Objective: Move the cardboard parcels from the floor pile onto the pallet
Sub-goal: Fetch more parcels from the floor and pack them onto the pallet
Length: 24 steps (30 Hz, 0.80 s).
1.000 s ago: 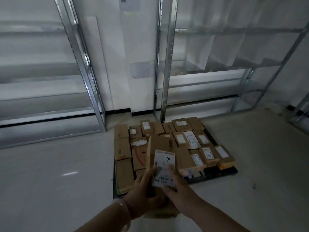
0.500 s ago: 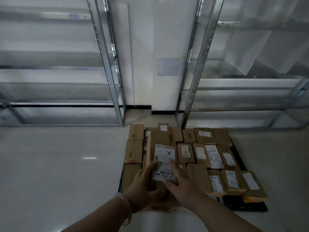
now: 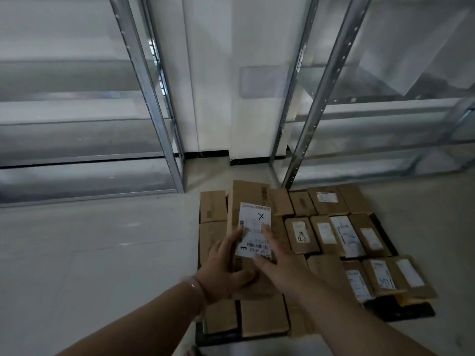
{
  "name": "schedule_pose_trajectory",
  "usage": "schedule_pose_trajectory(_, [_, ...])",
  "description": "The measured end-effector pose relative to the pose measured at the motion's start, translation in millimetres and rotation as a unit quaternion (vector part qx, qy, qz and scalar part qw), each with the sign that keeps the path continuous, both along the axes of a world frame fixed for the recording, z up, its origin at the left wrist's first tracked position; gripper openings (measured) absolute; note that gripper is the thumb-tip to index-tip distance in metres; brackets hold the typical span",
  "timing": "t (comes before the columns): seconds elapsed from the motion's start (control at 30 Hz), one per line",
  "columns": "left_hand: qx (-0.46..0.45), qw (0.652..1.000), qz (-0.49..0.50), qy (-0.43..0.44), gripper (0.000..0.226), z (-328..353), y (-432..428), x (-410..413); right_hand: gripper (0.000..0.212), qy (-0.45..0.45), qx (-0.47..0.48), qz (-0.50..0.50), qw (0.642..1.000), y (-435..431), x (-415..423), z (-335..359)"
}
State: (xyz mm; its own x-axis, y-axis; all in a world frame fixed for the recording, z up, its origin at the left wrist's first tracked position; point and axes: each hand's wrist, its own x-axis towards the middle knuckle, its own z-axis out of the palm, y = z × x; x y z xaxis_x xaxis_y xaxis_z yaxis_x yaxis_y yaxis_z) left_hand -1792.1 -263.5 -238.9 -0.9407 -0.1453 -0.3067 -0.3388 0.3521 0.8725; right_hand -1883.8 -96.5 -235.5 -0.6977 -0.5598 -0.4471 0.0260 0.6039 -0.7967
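parcel (image 3: 248, 194) over the left boxes (image 3: 212, 209) on the pallet (image 3: 411, 313), label (image 3: 253, 222) up to land flat. left hand (image 3: 226, 268) curls round its edge, carrying; right hand (image 3: 280, 268) lays straight fingers (image 3: 267, 235) on the label, steadying.

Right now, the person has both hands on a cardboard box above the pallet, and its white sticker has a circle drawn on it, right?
Not a circle: the head view shows an X drawn on the white sticker. The rest is right: the left hand and right hand are both on the cardboard box, above the pallet.
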Motion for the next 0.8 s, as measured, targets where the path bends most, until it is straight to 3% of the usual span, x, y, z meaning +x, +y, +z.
schedule_pose_trajectory(0.23, [0.049,0.996,-0.065,-0.03,0.091,-34.6,-28.3,-58.8,0.073,-0.016,0.013,-0.071,0.997,-22.0,-32.6,-30.0])
schedule_pose_trajectory(0.63, [0.084,0.995,0.029,-0.047,0.089,-92.9,25.6,-126.9,0.072,-0.063,0.034,0.011,0.997,18.4,-129.9,-80.4])
schedule_pose_trajectory(0.8, [0.125,0.987,0.081,-0.053,0.095,-128.2,3.6,-154.0,0.071,-0.086,0.037,0.041,0.995,-14.8,-169.8,-112.0])
